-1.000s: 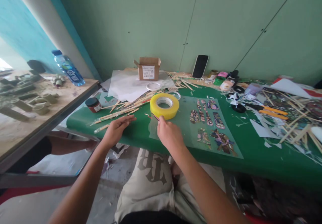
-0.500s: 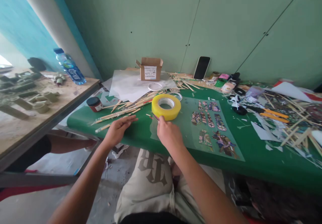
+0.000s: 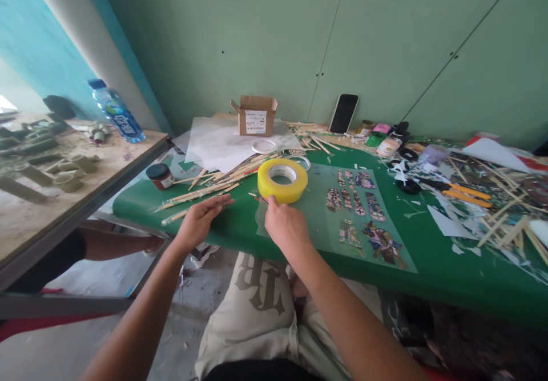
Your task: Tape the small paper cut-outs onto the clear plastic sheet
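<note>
My left hand [image 3: 199, 220] lies flat on the green table [image 3: 240, 221], fingers stretched out toward a pile of wooden sticks [image 3: 209, 187]. My right hand [image 3: 286, 225] rests on the near left corner of a clear plastic sheet [image 3: 319, 204], fingers closed in a pinch just in front of a yellow tape roll [image 3: 282, 179]. A thin reddish stick tip pokes out at its fingers. Several colourful cut-out stickers [image 3: 357, 204] lie under the sheet to the right.
A small cardboard box [image 3: 254, 115], white paper, a phone [image 3: 343, 113] leaning on the wall and small jars stand at the back. Orange-handled cutters [image 3: 466, 190], sticks and paper scraps cover the right side. A brown jar [image 3: 160, 176], and a side table with a water bottle [image 3: 115, 110], are left.
My right hand has shifted slightly left and toward the tape roll. The left hand stays flat in place.
</note>
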The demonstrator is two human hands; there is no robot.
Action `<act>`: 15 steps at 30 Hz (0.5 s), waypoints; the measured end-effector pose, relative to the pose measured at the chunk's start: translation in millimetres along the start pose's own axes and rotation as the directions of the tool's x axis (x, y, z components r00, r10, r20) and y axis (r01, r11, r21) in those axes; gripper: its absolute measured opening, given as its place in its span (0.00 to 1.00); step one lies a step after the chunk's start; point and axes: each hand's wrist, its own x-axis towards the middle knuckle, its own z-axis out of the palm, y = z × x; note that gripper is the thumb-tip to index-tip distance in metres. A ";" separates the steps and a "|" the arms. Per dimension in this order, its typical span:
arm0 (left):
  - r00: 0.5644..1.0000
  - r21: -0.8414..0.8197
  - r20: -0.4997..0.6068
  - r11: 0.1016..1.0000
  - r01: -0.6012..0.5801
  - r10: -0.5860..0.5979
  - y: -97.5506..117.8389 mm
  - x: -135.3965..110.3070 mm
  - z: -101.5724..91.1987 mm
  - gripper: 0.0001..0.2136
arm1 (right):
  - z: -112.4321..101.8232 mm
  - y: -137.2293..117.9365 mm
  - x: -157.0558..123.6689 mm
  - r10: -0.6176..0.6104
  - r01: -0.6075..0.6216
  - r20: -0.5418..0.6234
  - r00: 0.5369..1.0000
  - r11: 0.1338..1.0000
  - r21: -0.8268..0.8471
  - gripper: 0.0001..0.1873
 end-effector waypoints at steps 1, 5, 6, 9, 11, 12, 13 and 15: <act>1.000 -0.005 0.000 1.000 0.001 -0.001 0.0 0.0 0.0 0.28 | 1.1 0.7 -0.8 -0.006 0.006 -0.011 1.000 1.000 -0.006 0.17; 1.000 0.003 -0.001 1.000 0.001 -0.001 0.0 -0.4 -0.1 0.28 | 5.4 2.7 -3.5 -0.014 0.013 -0.037 0.999 1.000 -0.024 0.17; 1.000 0.008 -0.002 1.000 0.002 -0.002 0.3 -0.6 -0.2 0.28 | 6.1 2.7 -3.8 -0.014 0.013 -0.041 0.999 1.000 -0.028 0.17; 1.000 0.024 0.002 1.000 0.008 -0.008 2.2 -1.4 -0.6 0.29 | 7.1 1.4 -3.0 -0.015 0.013 -0.055 0.998 0.999 -0.034 0.17; 1.000 0.039 0.007 0.999 0.011 -0.012 3.6 -1.7 -0.8 0.29 | 6.8 0.1 -1.6 -0.019 0.017 -0.055 0.998 0.999 -0.033 0.17; 1.000 0.046 0.008 0.999 0.012 -0.012 4.2 -1.8 -0.8 0.28 | 6.5 -0.6 -0.9 -0.021 0.019 -0.050 0.999 0.999 -0.032 0.17; 1.000 0.052 0.007 0.999 0.012 -0.012 4.6 -1.9 -0.8 0.28 | 6.1 -1.2 -0.2 -0.023 0.021 -0.045 0.999 0.999 -0.031 0.17; 1.000 0.058 0.003 0.998 0.011 -0.011 5.1 -1.9 -0.7 0.28 | 5.7 -2.5 1.0 -0.024 0.023 -0.038 0.999 0.999 -0.033 0.18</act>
